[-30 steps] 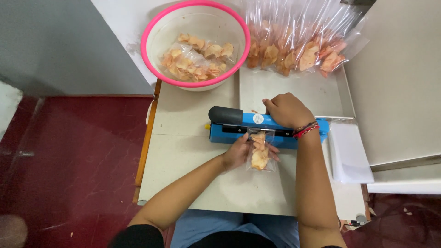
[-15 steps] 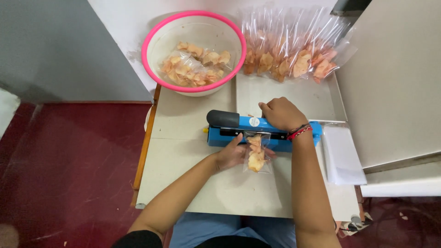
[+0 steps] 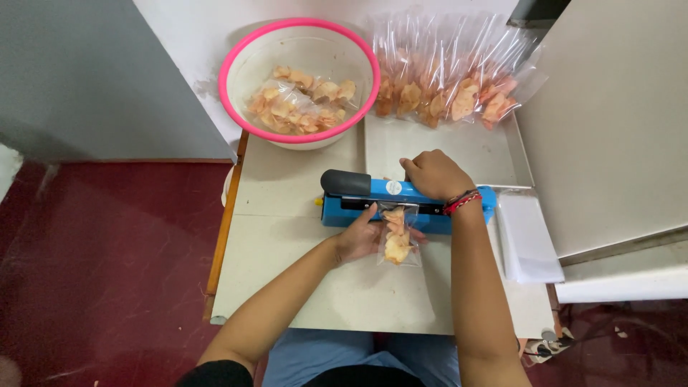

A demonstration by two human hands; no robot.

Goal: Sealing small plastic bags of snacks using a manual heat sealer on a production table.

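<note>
Blue plastic marks the bag sealer [image 3: 408, 203], which lies crosswise on the pale table [image 3: 287, 287] with its black-tipped arm shut flat. The right hand [image 3: 436, 175] rests palm-down on top of that arm, fingers curled over it in a pressing grip, so its weight bears on the closed bar; a red and black bracelet [image 3: 462, 202] sits at the wrist. The left hand [image 3: 358, 238] is at the near side of the sealer, its grip pinched on the left edge of a small clear bag of pale orange chips [image 3: 396, 240]. That bag lies flat on the table with its mouth tucked under the bar and its filled part toward the person, which keeps the chips clear of the seam. At the far left, a pink-rimmed bowl [image 3: 236, 54] holds more chips in clear wrap, within reach of the left arm. At the far right, a row of filled bags [image 3: 448, 86] leans against the wall. A stack of empty clear bags [image 3: 527, 240] lies just right of the sealer.
</note>
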